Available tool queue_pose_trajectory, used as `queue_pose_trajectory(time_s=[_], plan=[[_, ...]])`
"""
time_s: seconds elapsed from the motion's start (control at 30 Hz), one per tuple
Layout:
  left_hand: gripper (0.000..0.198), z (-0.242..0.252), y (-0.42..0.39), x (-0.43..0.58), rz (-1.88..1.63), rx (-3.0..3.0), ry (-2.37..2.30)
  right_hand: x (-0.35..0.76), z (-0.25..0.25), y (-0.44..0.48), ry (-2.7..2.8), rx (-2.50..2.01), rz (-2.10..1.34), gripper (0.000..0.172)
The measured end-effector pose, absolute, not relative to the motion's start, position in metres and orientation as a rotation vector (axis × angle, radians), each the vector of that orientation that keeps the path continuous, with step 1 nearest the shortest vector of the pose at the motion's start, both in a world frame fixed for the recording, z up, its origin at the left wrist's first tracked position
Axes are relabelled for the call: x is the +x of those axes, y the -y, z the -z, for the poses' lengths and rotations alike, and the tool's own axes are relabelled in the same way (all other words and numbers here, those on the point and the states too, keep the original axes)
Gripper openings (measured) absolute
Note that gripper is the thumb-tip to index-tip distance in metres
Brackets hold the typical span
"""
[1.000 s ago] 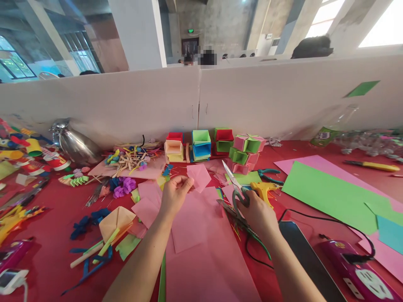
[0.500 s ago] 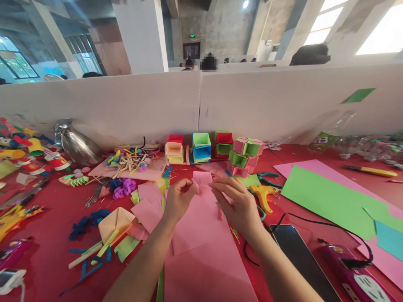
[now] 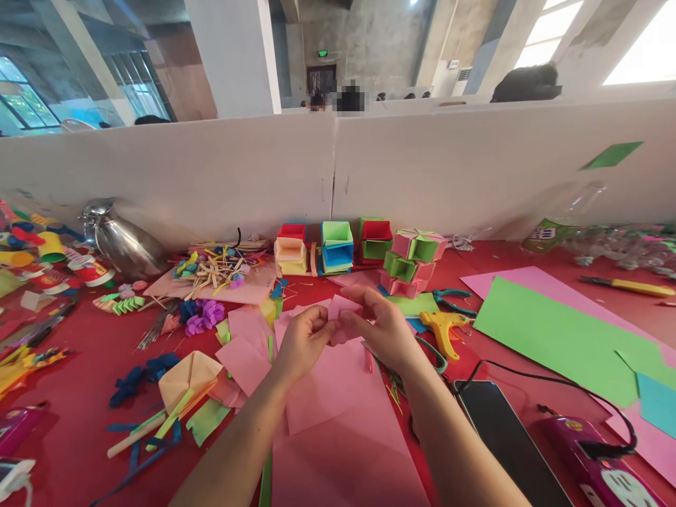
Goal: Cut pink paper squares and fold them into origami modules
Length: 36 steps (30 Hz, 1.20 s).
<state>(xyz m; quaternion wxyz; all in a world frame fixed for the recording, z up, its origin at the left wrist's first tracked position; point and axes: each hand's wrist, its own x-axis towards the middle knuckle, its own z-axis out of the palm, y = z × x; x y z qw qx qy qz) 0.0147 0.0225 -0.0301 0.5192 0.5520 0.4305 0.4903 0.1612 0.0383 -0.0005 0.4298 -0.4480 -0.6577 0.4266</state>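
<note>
Both my hands meet above the middle of the red table, pinching a small pink paper square point(image 3: 339, 310) between them. My left hand point(image 3: 302, 342) grips its left edge with thumb and fingers closed. My right hand point(image 3: 384, 331) pinches the right side. Beneath them lie larger pink paper sheets point(image 3: 338, 415). The scissors point(image 3: 430, 352) lie on the table just right of my right wrist, partly hidden by it.
Stacked folded paper boxes point(image 3: 338, 246) stand at the white partition. A yellow glue gun point(image 3: 444, 328), teal pliers point(image 3: 448, 296), a phone point(image 3: 507, 440), a purple power strip point(image 3: 602, 465), a green sheet point(image 3: 560, 338), a craft-stick pile point(image 3: 216, 267) and a metal kettle point(image 3: 124, 239) lie around.
My right hand has put the scissors down and come to the small pink paper. Both hands now pinch it, drawn slightly nearer to me.
</note>
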Motion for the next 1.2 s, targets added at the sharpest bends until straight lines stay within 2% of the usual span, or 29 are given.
queue_pose_trajectory(time_s=[0.1,0.2,0.37,0.53,0.77,0.83,0.9,1.0,1.2], plan=[[0.026,0.033,-0.021,0.013,-1.073,1.443,-1.097,0.166,-0.006,-0.038,1.774,-1.198,-1.08,0.011],[0.027,0.034,-0.019,0.013,-1.006,1.485,-1.122,0.169,-0.011,-0.037,1.778,-1.201,-1.077,0.02],[0.033,0.031,-0.016,0.014,-1.034,1.561,-1.137,0.167,-0.012,-0.036,1.692,-1.105,-1.219,0.009],[0.038,0.025,-0.012,0.012,-1.026,1.643,-1.18,0.167,-0.01,-0.035,1.713,-1.07,-1.119,0.011],[0.031,0.023,-0.01,0.012,-1.063,1.616,-1.146,0.167,-0.006,-0.036,1.731,-1.067,-1.101,0.016],[0.032,0.023,-0.01,0.011,-1.135,1.607,-1.216,0.165,-0.003,-0.037,1.703,-1.101,-0.996,0.017],[0.031,0.022,-0.011,0.009,-1.261,1.568,-1.283,0.162,0.0,-0.037,1.657,-1.109,-0.735,0.015],[0.032,0.021,-0.013,0.008,-1.387,1.478,-1.282,0.157,0.002,-0.033,1.735,-1.005,-0.469,0.007],[0.035,0.021,-0.012,0.012,-1.467,1.187,-1.008,0.15,0.005,-0.024,1.909,-0.919,-0.267,0.018]])
